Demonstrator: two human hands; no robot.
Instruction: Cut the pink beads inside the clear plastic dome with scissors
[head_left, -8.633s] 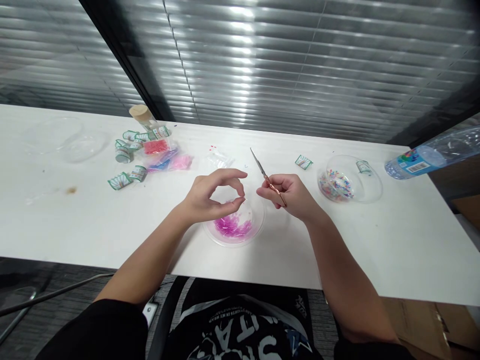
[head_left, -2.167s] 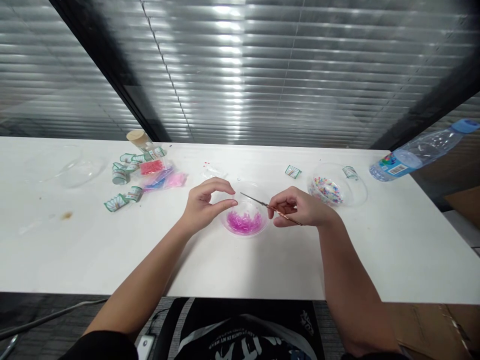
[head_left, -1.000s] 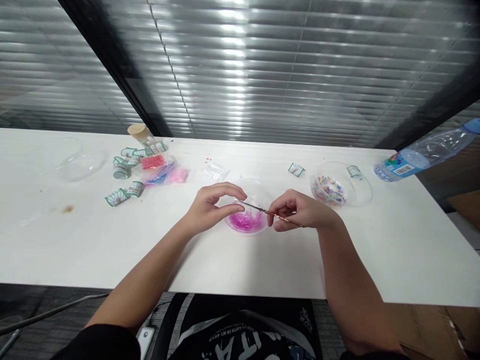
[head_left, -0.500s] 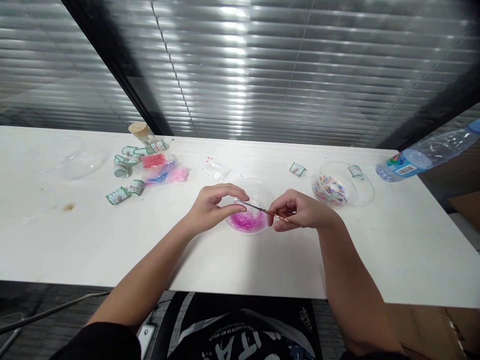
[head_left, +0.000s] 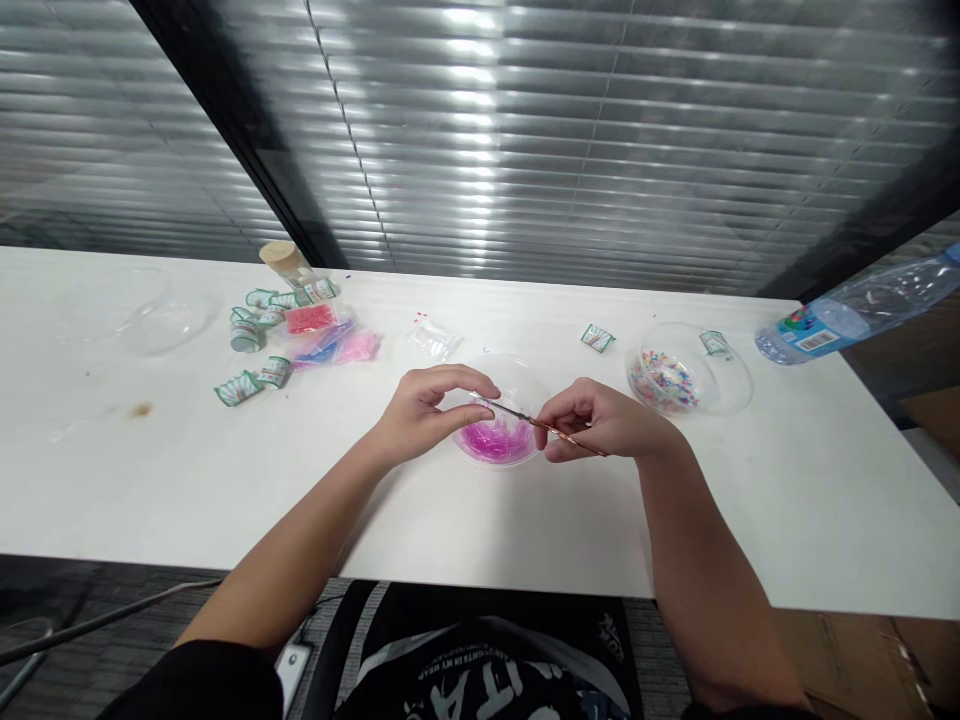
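1. Copper-coloured handles and grey metal blades make up the scissors (head_left: 551, 428), which we see near the centre of the frame, slanting from lower right up to a thin tip on the left. They appear almost edge-on, so we cannot tell whether the blades are parted.
2. Our right hand (head_left: 600, 420), right of centre, holds the scissors by the handles, its fingers curled and pinching them.
3. Our left hand (head_left: 424, 415), left of centre, curves thumb and index finger toward each other around the scissors' tip; we cannot tell whether they pinch anything tiny.
4. Beneath the scissors, a round clear dish (head_left: 525, 372) rests on the white table (head_left: 450, 530), with thin, glossy, bright pink pieces (head_left: 496, 440) heaped toward its lower side.
5. Our left fingers hide part of the dish's left side, and the scissors cross above it.
6. Right of the frame's centre, we find a green-and-white packet (head_left: 598, 338), a clear container of multicoloured beads (head_left: 671, 385) and, toward the edge, a blue-labelled bottle (head_left: 817, 330).
7. At upper left, a jar with a beige lid (head_left: 279, 253) stands behind more packets, a red bag (head_left: 309, 319) and a pink bag (head_left: 358, 346).
8. Just above the dish, we see a small clear bag (head_left: 435, 340); clear trays (head_left: 171, 322) lie at far left, above a brown stain (head_left: 140, 410).
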